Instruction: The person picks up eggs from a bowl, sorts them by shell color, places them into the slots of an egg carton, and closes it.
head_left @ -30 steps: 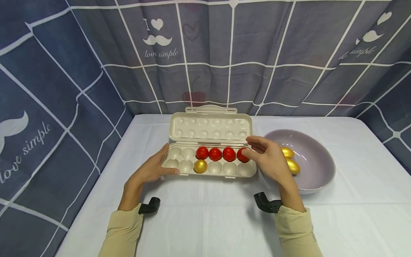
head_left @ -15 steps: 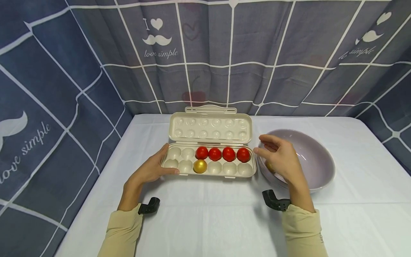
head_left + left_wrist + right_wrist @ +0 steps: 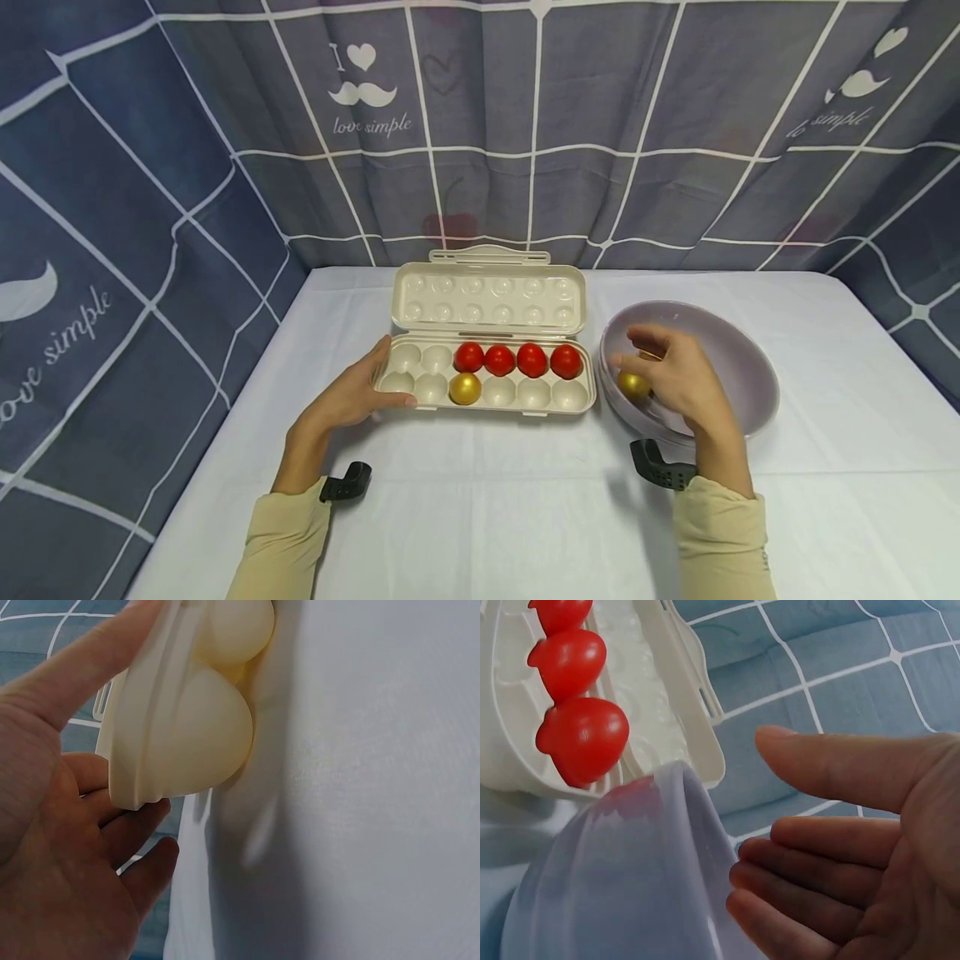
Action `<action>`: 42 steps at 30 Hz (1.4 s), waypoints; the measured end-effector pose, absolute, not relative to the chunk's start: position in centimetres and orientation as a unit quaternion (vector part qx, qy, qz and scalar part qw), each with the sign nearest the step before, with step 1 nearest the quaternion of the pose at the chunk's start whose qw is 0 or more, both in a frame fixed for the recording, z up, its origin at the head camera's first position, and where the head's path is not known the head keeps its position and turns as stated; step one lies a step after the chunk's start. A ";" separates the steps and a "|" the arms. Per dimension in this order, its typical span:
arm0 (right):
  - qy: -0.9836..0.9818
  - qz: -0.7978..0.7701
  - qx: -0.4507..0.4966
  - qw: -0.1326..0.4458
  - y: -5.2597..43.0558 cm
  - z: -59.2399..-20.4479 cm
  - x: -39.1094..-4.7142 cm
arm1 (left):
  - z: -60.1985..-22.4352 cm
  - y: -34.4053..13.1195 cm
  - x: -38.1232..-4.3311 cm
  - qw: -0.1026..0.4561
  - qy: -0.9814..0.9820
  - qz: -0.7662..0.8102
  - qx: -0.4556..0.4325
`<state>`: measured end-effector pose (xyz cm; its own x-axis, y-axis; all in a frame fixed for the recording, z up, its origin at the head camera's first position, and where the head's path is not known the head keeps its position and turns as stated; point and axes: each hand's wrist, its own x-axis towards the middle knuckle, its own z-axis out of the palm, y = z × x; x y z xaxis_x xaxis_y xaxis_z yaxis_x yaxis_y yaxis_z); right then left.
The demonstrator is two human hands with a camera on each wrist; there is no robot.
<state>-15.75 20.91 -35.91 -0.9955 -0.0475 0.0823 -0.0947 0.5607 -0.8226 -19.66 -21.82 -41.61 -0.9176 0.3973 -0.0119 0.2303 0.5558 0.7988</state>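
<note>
A cream plastic egg carton (image 3: 553,407) lies with its lid (image 3: 488,296) swung back. Four or fewer wells aside, its back row bears several red eggs (image 3: 532,361), the last at the right end, and one golden egg (image 3: 465,388) sits in the front row. My left hand (image 3: 352,392) holds the carton's left end, thumb along the front edge and fingers round the side; the left wrist view shows this grip on the corner (image 3: 150,735). Over the lilac bowl (image 3: 750,375) my right hand (image 3: 678,375) hovers with fingers extended and nothing between them. A golden egg (image 3: 633,385) shows in the bowl beneath it.
The bowl stands just right of the carton, its rim (image 3: 682,825) close to the carton's corner. White cloth (image 3: 480,508) covers the table. A blue-grey checked curtain (image 3: 480,125) hangs behind and along the sides.
My right hand has drawn back from the rightmost red egg and moved right, over the bowl. That egg stays in its well. My left hand has kept its place on the carton.
</note>
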 end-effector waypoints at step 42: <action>-0.922 0.382 0.058 0.008 21.1 -39.1 -17.3 | -41.7 -21.8 -19.8 0.096 0.877 0.436 0.180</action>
